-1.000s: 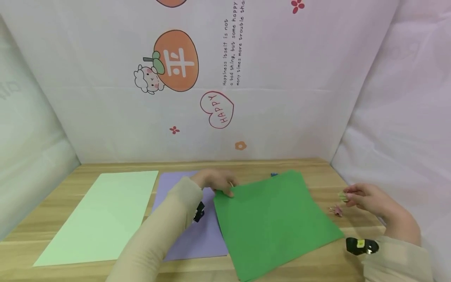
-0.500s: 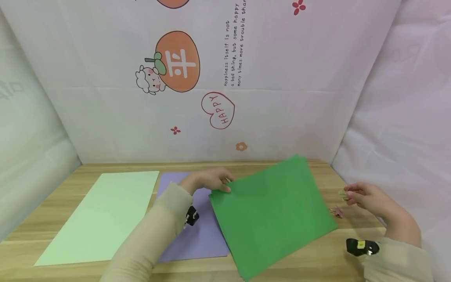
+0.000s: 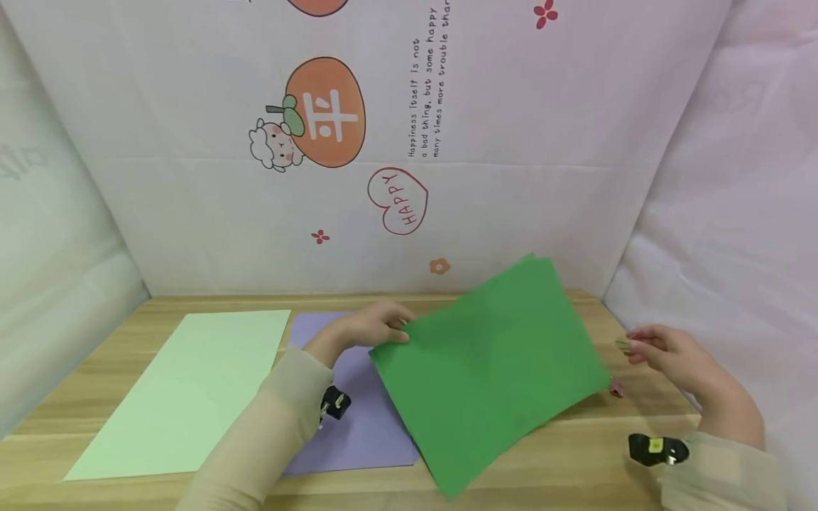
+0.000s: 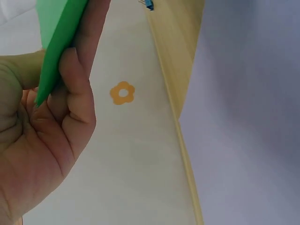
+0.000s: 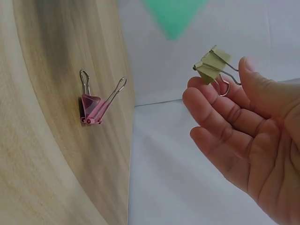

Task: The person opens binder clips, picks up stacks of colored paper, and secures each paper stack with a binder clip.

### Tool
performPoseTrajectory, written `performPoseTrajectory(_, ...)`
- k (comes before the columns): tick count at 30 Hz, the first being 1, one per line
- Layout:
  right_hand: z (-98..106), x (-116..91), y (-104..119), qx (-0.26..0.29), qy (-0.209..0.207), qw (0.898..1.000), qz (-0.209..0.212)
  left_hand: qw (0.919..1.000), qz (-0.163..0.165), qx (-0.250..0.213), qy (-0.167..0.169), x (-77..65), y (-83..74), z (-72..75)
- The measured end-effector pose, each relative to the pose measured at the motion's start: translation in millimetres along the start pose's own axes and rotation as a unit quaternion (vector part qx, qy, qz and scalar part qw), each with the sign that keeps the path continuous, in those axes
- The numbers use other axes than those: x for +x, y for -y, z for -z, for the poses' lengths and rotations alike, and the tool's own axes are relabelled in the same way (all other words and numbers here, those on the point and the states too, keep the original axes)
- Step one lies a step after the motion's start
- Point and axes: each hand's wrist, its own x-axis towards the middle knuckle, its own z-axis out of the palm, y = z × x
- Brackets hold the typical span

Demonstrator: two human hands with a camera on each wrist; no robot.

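Observation:
My left hand [image 3: 371, 328] pinches the left corner of a small stack of green paper sheets [image 3: 492, 369], lifted and tilted above the table. In the left wrist view, thumb and curled fingers hold the green paper [image 4: 63, 42] by its edge. Off to the right, my right hand [image 3: 671, 358] holds a yellow-green binder clip [image 5: 213, 65] by its wire handles, between thumb and fingers. A pink binder clip [image 5: 93, 108] lies on the table near that hand; in the head view the green paper's right corner partly covers it.
Purple paper [image 3: 358, 426] lies on the wooden table [image 3: 358, 490], partly under the left arm and the green sheets. Left of it lies pale green paper [image 3: 185, 390]. A blue binder clip [image 4: 149, 4] shows in the left wrist view. White printed cloth [image 3: 498, 177] walls the back and sides.
My left hand has moved left and slightly up with the green sheets, whose far edge has risen. The right hand stays almost still with its clip.

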Motion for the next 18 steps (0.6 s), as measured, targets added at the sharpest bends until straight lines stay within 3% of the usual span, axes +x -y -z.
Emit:
performPoseTrajectory(4, 0, 1, 3, 0.000, -0.018, 1.000, -0.005, 0.9995, -0.019, -0.015, -0.020, -5.7, 1.1, 1.2)
performPoseTrajectory(12, 1, 2, 9, 0.011, -0.063, 0.998, 0.004, 0.9971, -0.020, -0.052, -0.051, -18.2, 12.3, -1.8)
performPoseTrajectory(18, 0, 4, 19, 0.037, -0.096, 0.995, -0.002, 0.9897, 0.007, -0.121, -0.077, -25.8, 19.8, -4.0)
